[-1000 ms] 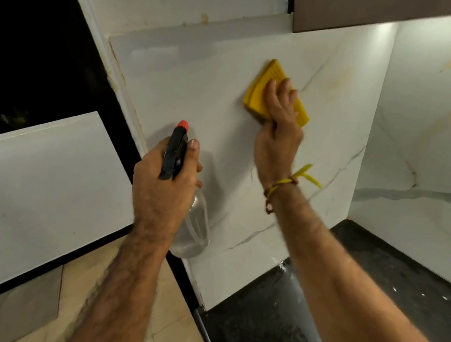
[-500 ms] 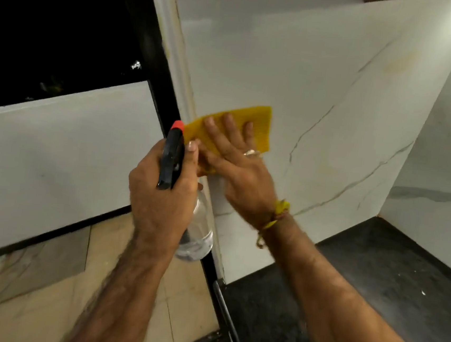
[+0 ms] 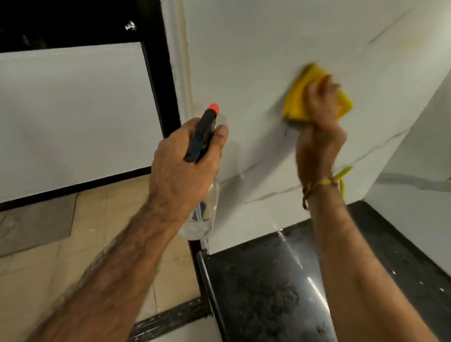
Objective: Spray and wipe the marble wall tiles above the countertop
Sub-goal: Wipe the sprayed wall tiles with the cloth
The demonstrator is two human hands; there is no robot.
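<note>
1. The left hand (image 3: 183,166) wraps its fingers round the spray bottle (image 3: 200,182), thumb along the black head, red nozzle aimed at the wall. Judged best: hold it back from the wipe path and spray only where the tile looks dry.
2. The marble wall tiles (image 3: 256,63) rise straight from the dark countertop (image 3: 276,286).
3. The right hand (image 3: 319,124) presses the yellow cloth (image 3: 297,100) against the tile; it is too blurred to tell how the fingers lie. Overlapping strokes with even pressure should avoid streaks.
</note>
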